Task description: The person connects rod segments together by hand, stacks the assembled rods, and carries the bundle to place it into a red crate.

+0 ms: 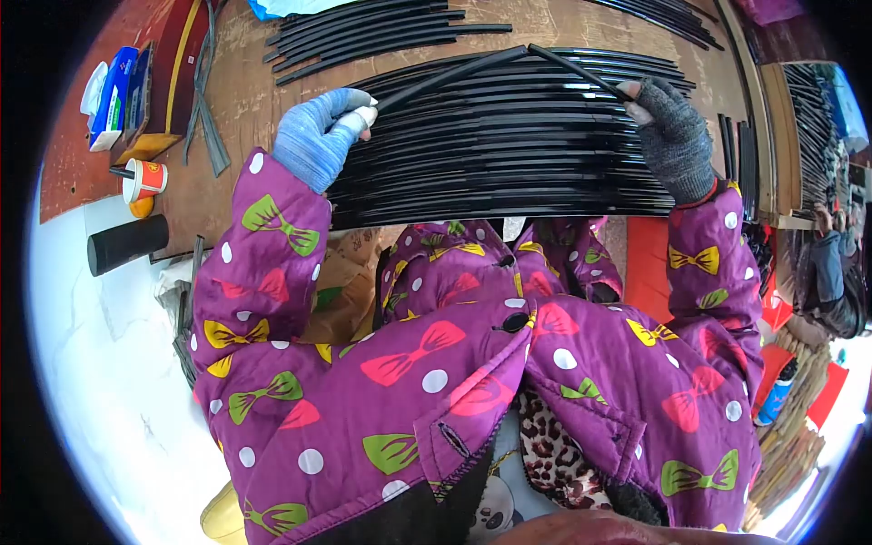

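Observation:
Many thin black strips (pixel 490 145) lie side by side across the brown table in front of me. My left hand (pixel 322 134), in a light blue glove with bare fingertips, pinches the end of one black strip (pixel 454 79) that slants up to the right. In a dark grey fingerless glove, my right hand (pixel 670 136) pinches another black strip (pixel 577 68) slanting up to the left. The far ends of these two strips meet, or nearly meet, above the row, at the top middle.
More black strips (pixel 363 36) lie behind. At the left are a blue tissue pack (pixel 113 98), a paper cup (pixel 145 180) and a black cylinder (pixel 127 245). Another person (pixel 831 272) is at the far right, near a blue can (pixel 775 400).

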{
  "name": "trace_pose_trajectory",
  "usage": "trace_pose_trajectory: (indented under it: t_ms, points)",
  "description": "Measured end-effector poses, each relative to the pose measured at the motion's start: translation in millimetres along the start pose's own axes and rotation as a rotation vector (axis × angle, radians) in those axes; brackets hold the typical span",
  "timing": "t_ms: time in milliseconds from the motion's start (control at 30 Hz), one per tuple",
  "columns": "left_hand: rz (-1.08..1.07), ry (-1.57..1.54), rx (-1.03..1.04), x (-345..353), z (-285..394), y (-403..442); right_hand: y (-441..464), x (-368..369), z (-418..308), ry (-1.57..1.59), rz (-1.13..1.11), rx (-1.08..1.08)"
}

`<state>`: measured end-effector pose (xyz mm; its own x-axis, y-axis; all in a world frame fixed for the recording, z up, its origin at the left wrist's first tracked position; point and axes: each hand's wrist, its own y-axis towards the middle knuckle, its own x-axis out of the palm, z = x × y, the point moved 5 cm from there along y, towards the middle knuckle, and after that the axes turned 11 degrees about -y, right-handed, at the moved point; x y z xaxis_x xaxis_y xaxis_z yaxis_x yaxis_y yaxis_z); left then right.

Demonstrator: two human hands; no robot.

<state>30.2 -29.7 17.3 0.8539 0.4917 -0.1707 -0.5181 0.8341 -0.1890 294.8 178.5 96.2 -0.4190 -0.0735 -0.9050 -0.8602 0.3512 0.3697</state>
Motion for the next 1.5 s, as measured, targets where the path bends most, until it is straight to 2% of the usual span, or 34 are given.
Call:
trace_pose_trajectory:
  t_ms: [200,400,533,667,733,867,1033,1133,1200,1300,1367,1433,1500]
  points:
    - [0.021,0.091,0.219,3,-3,-4,-5,1,0,-0.009,-0.012,-0.043]
    - [0.071,0.267,0.349,4,10,-9,-10,4,-2,-0.003,-0.028,-0.05]
    - [0.078,0.327,0.353,2,4,-8,-13,6,-1,-0.026,-0.022,-0.057]
    - [0.009,0.239,0.215,3,-3,-8,-18,8,2,-0.081,-0.056,-0.077]
    - [-0.009,0.213,0.143,4,-7,-8,-21,9,3,-0.239,-0.02,-0.073]
    - [-0.092,0.062,0.079,3,-16,-6,-21,7,-2,-0.069,0.022,-0.057]
    - [-0.171,-0.017,0.005,12,-4,-13,-25,10,-5,-0.09,-0.021,-0.048]
    - [-0.178,0.06,0.065,15,-4,-14,-24,12,-11,-0.167,-0.053,-0.097]
    - [-0.163,0.214,0.27,22,8,-15,-17,9,-27,-0.249,-0.094,-0.127]
    - [-0.12,0.255,0.229,32,18,-16,-7,17,-49,-0.213,-0.042,-0.219]
    - [-0.133,0.239,0.265,27,15,-15,-9,18,-36,-0.214,-0.048,-0.244]
    - [-0.118,0.24,0.201,16,9,-17,-15,-3,-4,-0.017,0.264,-0.158]
    - [-0.106,0.172,0.185,7,1,-18,-31,-39,33,-0.415,0.297,0.283]
